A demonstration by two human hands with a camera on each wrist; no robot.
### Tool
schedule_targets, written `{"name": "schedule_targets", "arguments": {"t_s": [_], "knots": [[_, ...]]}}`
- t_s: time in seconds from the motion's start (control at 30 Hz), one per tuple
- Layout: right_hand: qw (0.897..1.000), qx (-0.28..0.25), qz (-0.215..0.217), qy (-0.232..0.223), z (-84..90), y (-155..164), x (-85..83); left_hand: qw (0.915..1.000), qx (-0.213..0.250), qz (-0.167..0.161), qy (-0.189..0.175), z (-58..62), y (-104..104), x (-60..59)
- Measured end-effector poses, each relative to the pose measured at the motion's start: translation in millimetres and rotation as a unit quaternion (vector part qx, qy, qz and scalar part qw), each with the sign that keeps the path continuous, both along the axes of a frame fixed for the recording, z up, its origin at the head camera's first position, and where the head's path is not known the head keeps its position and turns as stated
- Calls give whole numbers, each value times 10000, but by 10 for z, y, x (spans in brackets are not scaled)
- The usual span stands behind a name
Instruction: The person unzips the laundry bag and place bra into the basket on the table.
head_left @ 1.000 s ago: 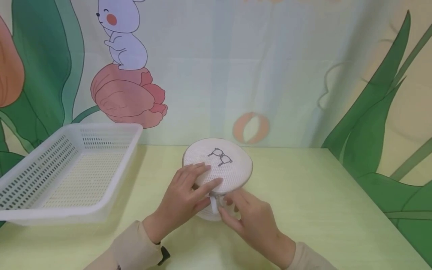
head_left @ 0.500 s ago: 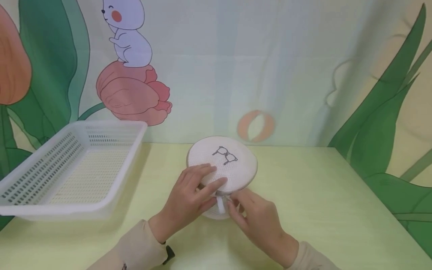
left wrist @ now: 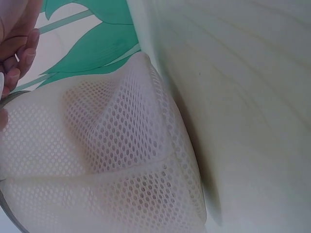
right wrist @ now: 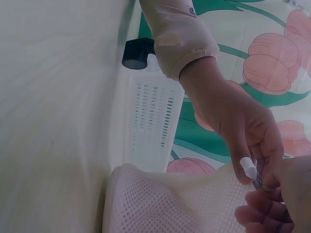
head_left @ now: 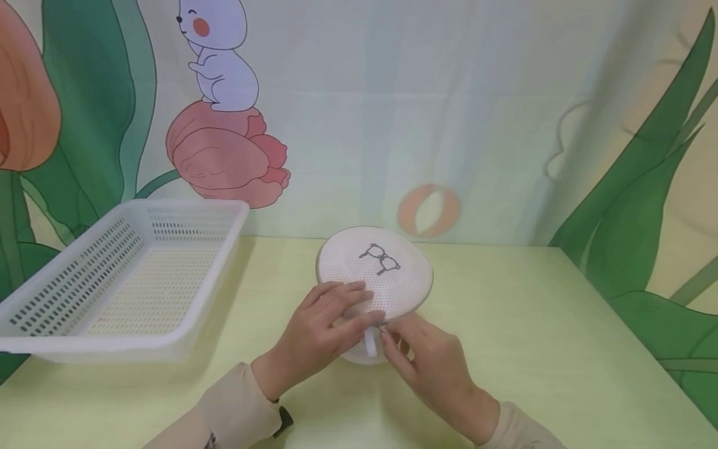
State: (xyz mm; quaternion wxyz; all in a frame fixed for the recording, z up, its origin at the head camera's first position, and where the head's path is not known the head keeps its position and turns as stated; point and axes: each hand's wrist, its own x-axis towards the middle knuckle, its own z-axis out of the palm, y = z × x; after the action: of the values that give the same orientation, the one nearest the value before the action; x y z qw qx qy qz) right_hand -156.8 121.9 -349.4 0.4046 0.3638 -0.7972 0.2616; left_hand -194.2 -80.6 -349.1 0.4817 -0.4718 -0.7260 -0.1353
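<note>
A person's left hand (head_left: 314, 337) is sliding lower over a white mesh bag (head_left: 387, 290) than it was half a second ago, its fingers now lying nearer the rim and the right hand (head_left: 436, 362), which is staying almost where it was on the bag. This is probably giving the right fingers a steadier edge to work on. The bag is sitting on the tabletop (head_left: 505, 312), in front of the person and to the right of a white basket (head_left: 129, 343). The left hand is gripping the rim, palm down, fingers on top and thumb below by a white tab (head_left: 370, 343). The right hand is reaching in from the other side, fingers curling inward, narrow, seemingly pinching a small metal piece (right wrist: 258, 184) at the rim
</note>
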Motion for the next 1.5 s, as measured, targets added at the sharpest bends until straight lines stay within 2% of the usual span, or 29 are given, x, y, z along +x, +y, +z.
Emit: {"name": "schedule_targets", "arguments": {"t_s": [0.17,0.4,0.67,0.9,1.2,1.5], "knots": [[9999,-14,39,-136,-13,2,1,9997,3,68,249,-8,1,-9],[9997,-58,118,-214,-24,-3,-2,9984,170,-51,531,-24,0,-35],[9982,-167,422,-389,-20,-2,1,9992,112,-82,380,-41,-15,-43],[9971,-261,556,-459,-24,-10,9,9975,265,-154,640,-46,2,-53],[9947,-376,622,-727,-21,-14,19,9996,224,-168,28,-81,-15,-63],[9935,-473,738,-725,-21,-14,18,9986,345,-372,-181,-110,-34,-84]]}}
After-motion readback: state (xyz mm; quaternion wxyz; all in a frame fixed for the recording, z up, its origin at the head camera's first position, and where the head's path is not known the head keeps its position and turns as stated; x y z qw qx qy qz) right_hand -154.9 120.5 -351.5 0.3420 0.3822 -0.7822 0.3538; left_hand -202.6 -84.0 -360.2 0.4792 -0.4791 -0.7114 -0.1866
